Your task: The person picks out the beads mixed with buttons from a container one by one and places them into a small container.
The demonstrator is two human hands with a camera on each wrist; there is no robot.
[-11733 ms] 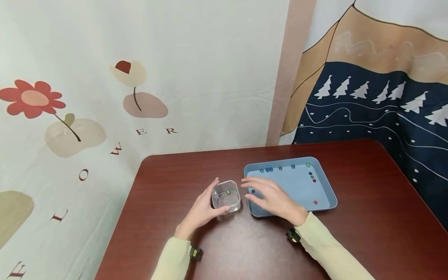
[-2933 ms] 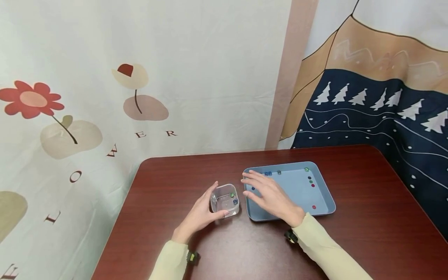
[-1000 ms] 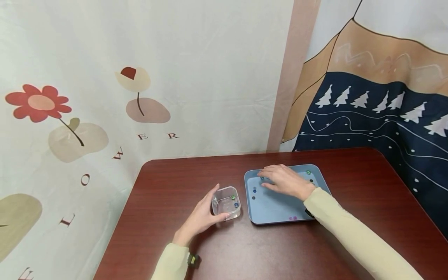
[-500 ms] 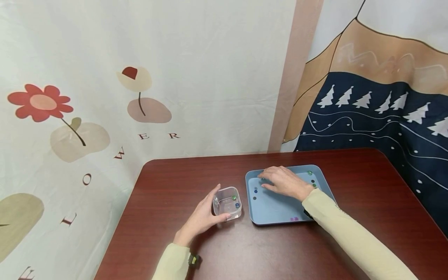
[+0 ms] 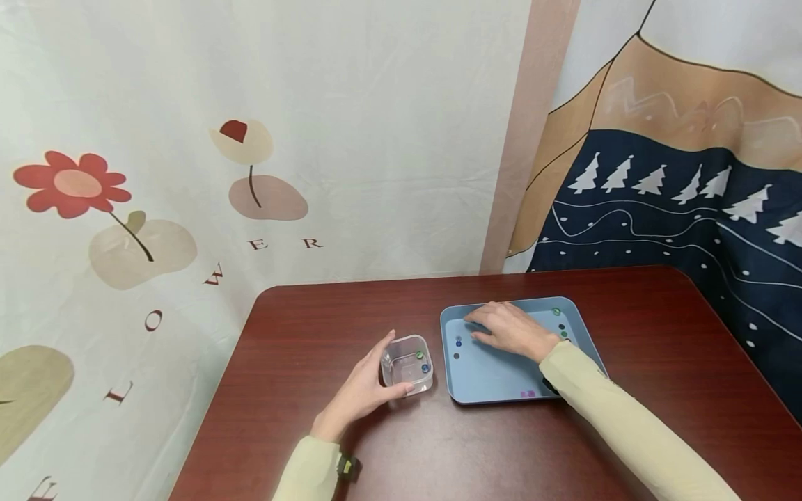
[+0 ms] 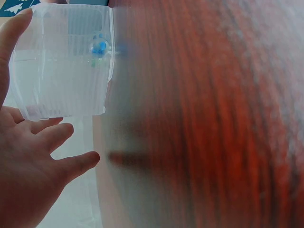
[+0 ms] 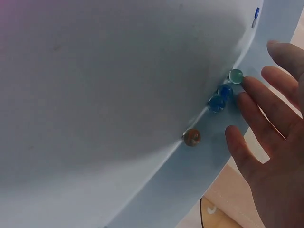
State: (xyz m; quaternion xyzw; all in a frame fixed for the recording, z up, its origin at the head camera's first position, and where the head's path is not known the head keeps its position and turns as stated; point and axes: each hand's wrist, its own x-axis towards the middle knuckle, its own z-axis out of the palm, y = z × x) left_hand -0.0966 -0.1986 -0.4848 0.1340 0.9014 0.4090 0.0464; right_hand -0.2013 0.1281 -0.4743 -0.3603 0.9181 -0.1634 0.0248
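Observation:
My left hand (image 5: 360,390) holds a clear square plastic container (image 6: 61,71) on the table, thumb and fingers on opposite sides. Inside are a green marble (image 5: 419,355) and a blue marble (image 5: 426,368). Over the back part of the blue tray (image 5: 495,376), my right hand (image 5: 514,330) reaches with fingers loosely extended. In the right wrist view its fingertips are right beside a green marble (image 7: 236,76) and two blue marbles, one of them a clear blue marble (image 7: 217,103). A brownish marble (image 7: 192,137) lies along the same tray wall. Nothing is pinched between the fingers.
Near the tray's left wall lie another blue marble (image 5: 459,343) and a dark marble (image 5: 456,356). A green marble (image 5: 556,311) sits in the far right corner, close to a dark marble (image 5: 562,326). Purple-pink spots (image 5: 528,394) show at the tray's front edge.
Since the oldest frame, a blue marble has joined the green one in the container. My right hand has gone from the tray's left edge to its back wall, and some marbles have shifted.

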